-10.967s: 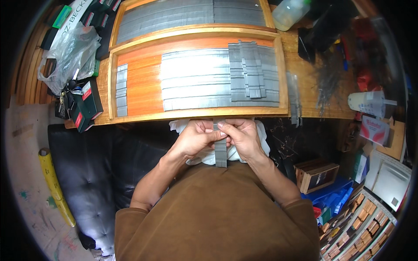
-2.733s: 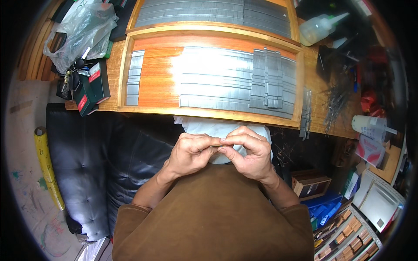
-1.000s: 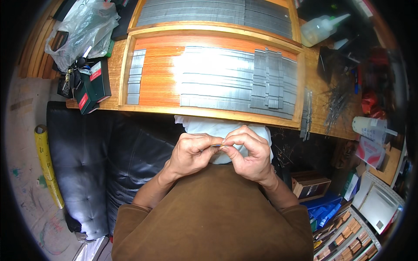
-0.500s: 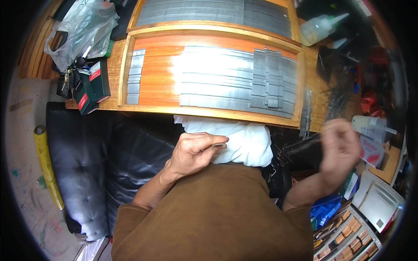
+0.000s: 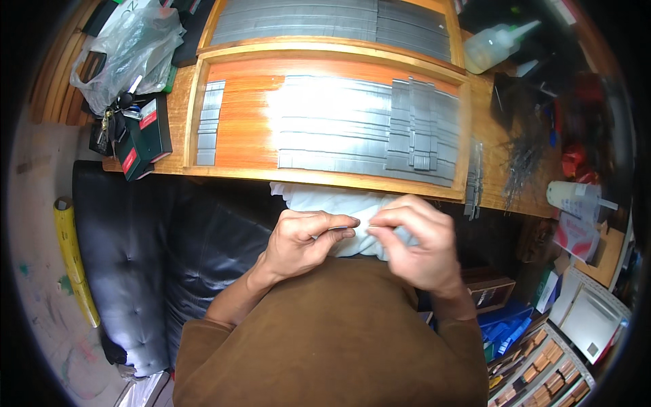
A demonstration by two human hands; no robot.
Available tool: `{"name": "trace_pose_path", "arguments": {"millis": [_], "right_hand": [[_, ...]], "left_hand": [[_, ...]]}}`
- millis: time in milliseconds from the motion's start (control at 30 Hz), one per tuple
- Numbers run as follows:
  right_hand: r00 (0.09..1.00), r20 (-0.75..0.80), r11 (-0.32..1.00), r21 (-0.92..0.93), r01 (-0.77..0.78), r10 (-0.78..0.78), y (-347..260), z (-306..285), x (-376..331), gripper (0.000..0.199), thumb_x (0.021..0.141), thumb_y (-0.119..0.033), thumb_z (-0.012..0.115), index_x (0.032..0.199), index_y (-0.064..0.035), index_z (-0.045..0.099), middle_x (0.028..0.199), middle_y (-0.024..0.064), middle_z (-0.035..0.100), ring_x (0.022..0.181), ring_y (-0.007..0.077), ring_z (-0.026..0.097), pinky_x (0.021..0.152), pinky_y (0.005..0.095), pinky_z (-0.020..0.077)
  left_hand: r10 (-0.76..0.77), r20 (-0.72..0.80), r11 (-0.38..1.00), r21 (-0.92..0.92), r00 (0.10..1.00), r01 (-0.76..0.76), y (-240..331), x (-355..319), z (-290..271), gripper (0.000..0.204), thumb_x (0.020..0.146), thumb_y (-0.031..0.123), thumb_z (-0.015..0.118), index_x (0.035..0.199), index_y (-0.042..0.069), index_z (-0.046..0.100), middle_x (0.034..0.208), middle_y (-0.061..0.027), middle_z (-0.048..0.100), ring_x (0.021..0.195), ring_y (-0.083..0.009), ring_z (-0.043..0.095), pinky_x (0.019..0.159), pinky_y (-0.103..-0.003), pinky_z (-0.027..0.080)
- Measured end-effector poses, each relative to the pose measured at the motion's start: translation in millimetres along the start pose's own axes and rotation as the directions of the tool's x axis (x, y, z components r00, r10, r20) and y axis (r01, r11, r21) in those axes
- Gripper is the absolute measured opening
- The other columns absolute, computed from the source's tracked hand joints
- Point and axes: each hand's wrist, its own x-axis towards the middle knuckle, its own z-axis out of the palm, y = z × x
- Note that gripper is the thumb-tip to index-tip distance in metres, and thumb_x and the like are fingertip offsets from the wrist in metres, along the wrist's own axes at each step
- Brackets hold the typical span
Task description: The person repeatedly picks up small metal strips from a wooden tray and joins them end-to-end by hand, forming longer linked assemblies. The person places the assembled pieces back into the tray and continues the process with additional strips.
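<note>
My left hand (image 5: 298,239) is closed in a pinch over my lap, with a small thin edge of something between thumb and forefinger. Facing it, a short gap away, my right hand (image 5: 428,245) is also pinched, slightly blurred; whatever its fingertips hold is too small to make out. Below and behind both hands lies a white cloth (image 5: 308,198). Beyond it, on the table, a wooden-framed tray (image 5: 319,178) with an orange base holds rows of flat grey strips (image 5: 332,146). To its right lies a loose heap of thin dark wire-like pieces (image 5: 522,166).
A second framed tray (image 5: 325,20) of grey strips stands behind. Dark green boxes (image 5: 154,129), keys and a plastic bag (image 5: 132,51) sit at left. A squeeze bottle (image 5: 489,49) and a plastic container (image 5: 573,197) are at right. A black cushioned seat (image 5: 125,251) is beside me.
My right hand has come left from beside the wire heap to just opposite my left hand. The left hand stays nearly where it was, still pinched.
</note>
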Motion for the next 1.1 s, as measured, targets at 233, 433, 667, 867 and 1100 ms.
{"name": "trace_pose_path", "arguments": {"millis": [233,433,667,867,1100], "right_hand": [[1.000,-0.002,0.991,0.130,0.014,-0.014,10.9,31.0,-5.7,0.023,0.081,0.010,0.081,0.101,0.0029,0.072,0.091,0.0145,0.072,0.083,0.0283,0.072,0.071,0.0365,0.0575],[1.000,-0.012,0.978,0.206,-0.014,0.017,15.7,32.8,-6.2,0.024,0.080,0.010,0.083,0.102,0.0006,0.077,0.091,0.0088,0.067,0.082,0.0207,0.067,0.071,0.0317,0.0549],[1.000,0.013,0.969,0.245,-0.016,0.014,20.4,32.1,-6.1,0.026,0.079,0.010,0.084,0.103,-0.0001,0.079,0.091,0.0073,0.065,0.083,0.0188,0.066,0.071,0.0308,0.0539],[0.978,-0.009,0.952,0.231,0.203,-0.207,-8.4,33.5,14.5,0.034,0.076,0.011,0.083,0.107,-0.0035,0.080,0.088,0.0084,0.064,0.081,0.0222,0.066,0.070,0.0325,0.0541],[0.862,-0.069,0.822,0.272,0.500,-0.501,-39.8,61.8,130.1,0.025,0.079,0.001,0.081,0.103,-0.0057,0.080,0.084,0.0109,0.065,0.075,0.0291,0.065,0.066,0.0388,0.0536]], "left_hand": [[0.027,0.019,0.999,0.031,0.999,-0.028,-3.5,-0.3,-3.3,0.031,0.082,-0.009,0.076,0.112,0.000,0.080,0.087,-0.0167,0.079,0.073,-0.0274,0.077,0.065,-0.034,0.060],[0.143,0.008,0.989,0.020,0.990,-0.144,-4.5,6.4,1.6,0.033,0.081,-0.011,0.073,0.112,-0.002,0.079,0.089,-0.0174,0.079,0.075,-0.0293,0.077,0.067,-0.035,0.060],[0.156,0.018,0.987,0.024,0.988,-0.157,-4.7,7.1,0.9,0.033,0.078,-0.014,0.070,0.108,-0.003,0.078,0.089,-0.0174,0.078,0.076,-0.0305,0.077,0.068,-0.036,0.061],[0.264,-0.009,0.963,0.062,0.964,-0.263,32.1,9.4,-27.3,0.036,0.071,-0.016,0.065,0.104,-0.005,0.076,0.092,-0.0186,0.078,0.080,-0.0328,0.078,0.071,-0.036,0.063],[0.357,-0.313,0.810,0.573,0.880,-0.124,71.7,37.1,-98.4,0.013,0.082,-0.005,0.068,0.093,-0.007,0.075,0.070,-0.0100,0.070,0.063,-0.0146,0.068,0.062,-0.027,0.053]]}}
